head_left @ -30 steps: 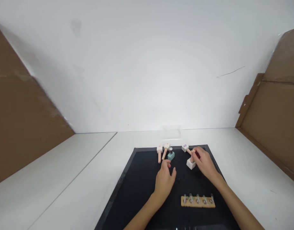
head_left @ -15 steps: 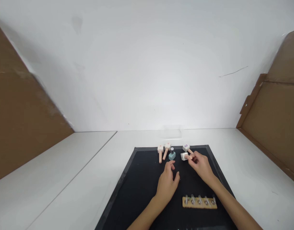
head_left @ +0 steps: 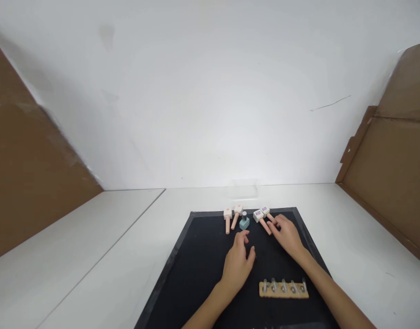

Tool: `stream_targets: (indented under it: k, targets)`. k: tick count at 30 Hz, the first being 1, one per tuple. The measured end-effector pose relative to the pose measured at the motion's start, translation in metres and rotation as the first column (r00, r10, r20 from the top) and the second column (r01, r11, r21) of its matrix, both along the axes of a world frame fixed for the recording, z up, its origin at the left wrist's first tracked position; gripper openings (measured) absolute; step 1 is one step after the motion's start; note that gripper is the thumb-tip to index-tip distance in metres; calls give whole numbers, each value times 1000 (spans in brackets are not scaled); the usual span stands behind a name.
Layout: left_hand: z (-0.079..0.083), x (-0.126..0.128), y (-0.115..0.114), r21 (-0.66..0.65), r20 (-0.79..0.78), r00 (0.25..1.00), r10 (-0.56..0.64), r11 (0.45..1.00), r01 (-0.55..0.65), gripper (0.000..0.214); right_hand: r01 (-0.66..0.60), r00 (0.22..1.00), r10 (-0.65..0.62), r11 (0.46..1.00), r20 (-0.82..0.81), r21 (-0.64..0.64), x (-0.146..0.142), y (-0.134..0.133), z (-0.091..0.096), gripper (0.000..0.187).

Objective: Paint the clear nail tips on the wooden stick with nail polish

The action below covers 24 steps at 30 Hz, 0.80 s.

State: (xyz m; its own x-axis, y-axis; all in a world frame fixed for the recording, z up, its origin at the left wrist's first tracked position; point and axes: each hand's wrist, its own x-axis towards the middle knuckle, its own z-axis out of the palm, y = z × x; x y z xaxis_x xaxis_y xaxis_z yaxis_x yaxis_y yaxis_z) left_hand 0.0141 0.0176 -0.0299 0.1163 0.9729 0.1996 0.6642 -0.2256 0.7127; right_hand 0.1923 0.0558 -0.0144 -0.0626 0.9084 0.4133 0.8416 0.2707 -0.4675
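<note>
My left hand [head_left: 236, 265] hovers over the black mat with thumb and fingers apart, holding nothing. Just beyond its fingertips stands a teal nail polish bottle [head_left: 244, 223] with a dark cap. At the right, my right hand [head_left: 287, 235] has its thumb and fingertips at the pink caps of two white nail polish bottles. The nearer bottle [head_left: 258, 216] lies with its cap beside my thumb; the farther bottle [head_left: 265, 210] has its cap end partly covered by my fingers. Two more white bottles with pink caps, one at the left [head_left: 227, 214] and one beside it [head_left: 238, 209], lie on the mat.
A wooden strip [head_left: 284, 295] with several clear upright pegs lies near the front of the black mat [head_left: 196, 269]. A clear plastic tray [head_left: 243, 192] sits on the white table behind it. Cardboard panels stand left [head_left: 34, 160] and right [head_left: 395, 173], with a white wall behind.
The nearer white bottle has turned to lie almost parallel with the farther one, its cap now pointing toward me. My right fingers have loosened from that cap. My left hand has barely moved.
</note>
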Motion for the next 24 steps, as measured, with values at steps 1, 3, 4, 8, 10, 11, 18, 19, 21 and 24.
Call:
stream_targets:
  k: [1, 3, 4, 8, 10, 11, 18, 19, 21, 24]
  targets:
    - [0, 0, 0, 0, -3, 1000, -1, 1000, 1, 34, 37, 999, -37, 999, 8, 0, 2, 1, 0, 23]
    - [0, -1, 1, -2, -9, 1000, -8, 1000, 8, 34, 99, 995, -99, 995, 24, -8, 6, 4, -2, 19]
    - [1, -1, 1, -5, -11, 1000, -11, 1000, 11, 34, 117, 993, -116, 993, 30, -17, 7, 6, -4, 16]
    - [1, -2, 1, -14, -9, 1000, -17, 1000, 17, 34, 119, 993, -117, 991, 24, -54, 13, 10, -3, 20]
    - [1, -2, 1, -4, 19, 1000, -21, 1000, 21, 33, 103, 995, -103, 993, -5, -55, 17, 10, 5, 22]
    - [1, -2, 1, 3, 46, 999, -26, 1000, 26, 32, 92, 995, -94, 994, -26, -50, 20, 8, 12, 22]
    - [12, -4, -5, 34, 435, 892, -124, 992, 121, 37, -74, 978, 76, 997, -196, 17, 13, -29, 64, 26]
    - [15, -5, -7, 25, 499, 850, -170, 983, 181, 41, -114, 972, 115, 993, -206, 17, 8, -35, 68, 26]
    - [20, -5, -12, -9, 627, 744, -231, 953, 303, 48, -255, 931, 252, 967, -264, 24, -3, -46, 72, 26]
    - [26, -2, -17, -64, 775, 619, -126, 959, 275, 54, -371, 871, 390, 921, -300, 121, -16, -55, 70, 21]
